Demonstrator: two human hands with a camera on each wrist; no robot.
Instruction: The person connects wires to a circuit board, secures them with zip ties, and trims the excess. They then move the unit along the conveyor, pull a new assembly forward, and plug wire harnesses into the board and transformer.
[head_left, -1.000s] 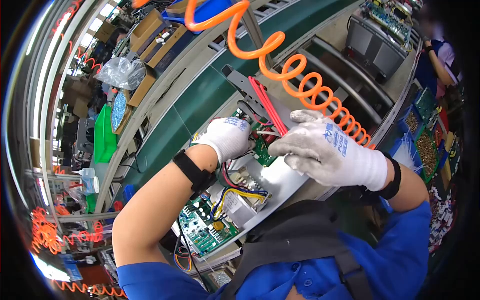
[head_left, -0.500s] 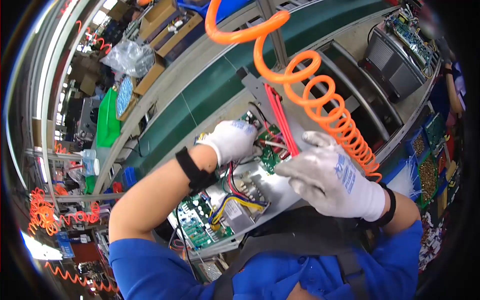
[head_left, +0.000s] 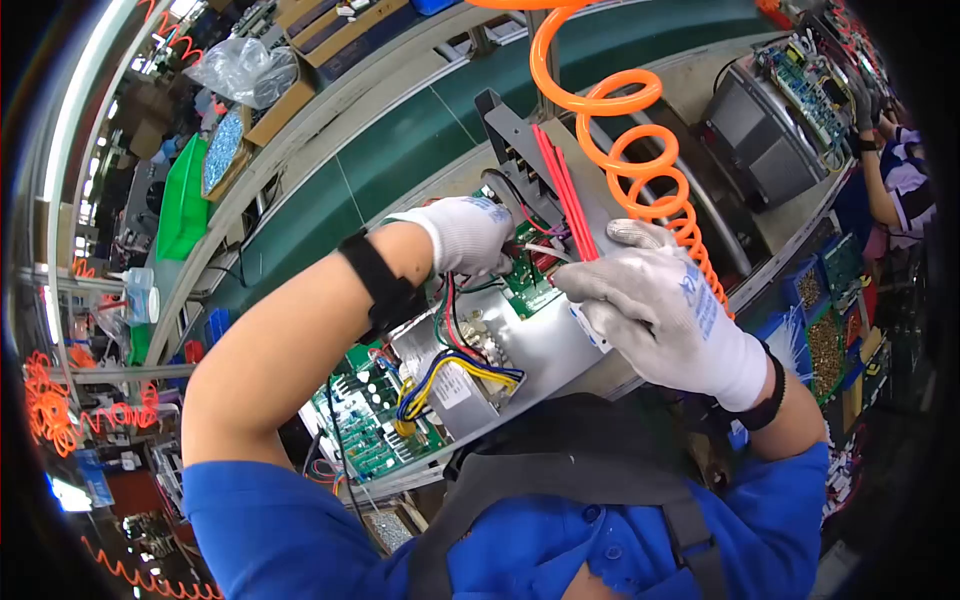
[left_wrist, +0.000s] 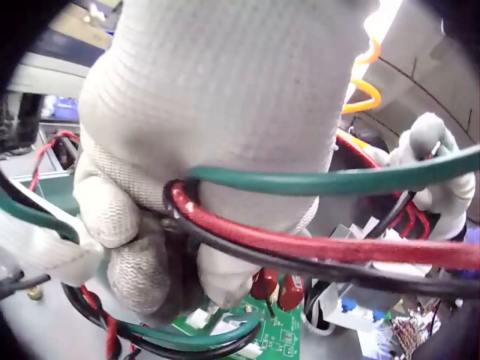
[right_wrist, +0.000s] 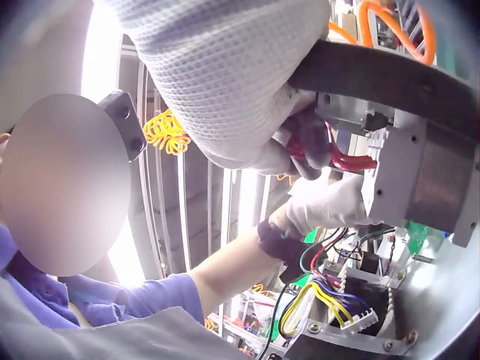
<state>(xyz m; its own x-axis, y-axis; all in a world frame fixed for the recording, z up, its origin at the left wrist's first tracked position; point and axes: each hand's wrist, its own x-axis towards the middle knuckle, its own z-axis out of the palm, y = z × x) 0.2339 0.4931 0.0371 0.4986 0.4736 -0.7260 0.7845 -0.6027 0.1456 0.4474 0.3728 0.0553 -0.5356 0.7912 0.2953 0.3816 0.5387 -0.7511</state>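
Note:
In the head view, the gloved left hand (head_left: 465,235) is over the upper part of a green circuit board (head_left: 530,290). Its curled fingers grip green, red (left_wrist: 337,244) and black wires in the left wrist view, above the board (left_wrist: 277,341); its fingertips partly hide what lies under them. At the lower end of several long red wires (head_left: 565,195) is the gloved right hand (head_left: 665,310). The right wrist view shows its fingers curled round red wires (right_wrist: 352,161), beside a grey metal part (right_wrist: 424,180). The board sits in an open metal housing.
A label-bearing metal box (head_left: 450,395) with yellow and blue wires and a second green board (head_left: 375,430) lie nearer the body. An orange coiled hose (head_left: 650,145) hangs beyond the right hand. Parts bins (head_left: 825,345) stand at the right, a green bin (head_left: 183,200) at the left.
The head view has shifted. Both hands keep nearly the same places relative to the board and red wires; the right hand's fingers have shifted slightly.

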